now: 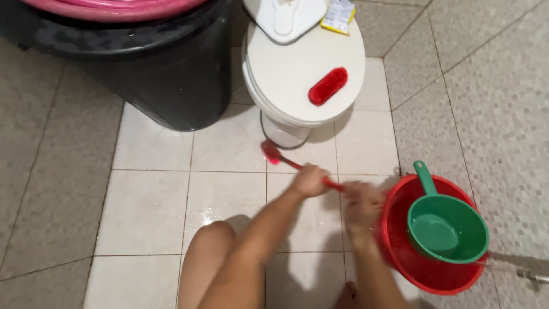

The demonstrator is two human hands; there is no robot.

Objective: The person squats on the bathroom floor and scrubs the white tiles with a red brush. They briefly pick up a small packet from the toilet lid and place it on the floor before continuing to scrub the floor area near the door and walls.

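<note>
Both hands on long red plastic scrub brush (286,160): left hand (309,180) fingers wrapped mid-handle, right hand (360,201) blurry, seems clamped at handle end. Handle runs diagonal, bristle head up-left touching floor tiles (148,206) at white toilet base (284,134), left hand nearer head.

The left hand (309,180) and right hand (361,200) sit side by side on the brush (289,161) handle, left ahead of right. The brush head lies ahead-left of the left hand, touching the toilet (286,86) base. A scrubber (327,86) lies on the toilet lid, beyond both hands. The bin (171,74) stands far left. Just right of the right hand is the basin (400,252), with a dipper (446,226) in it.
</note>
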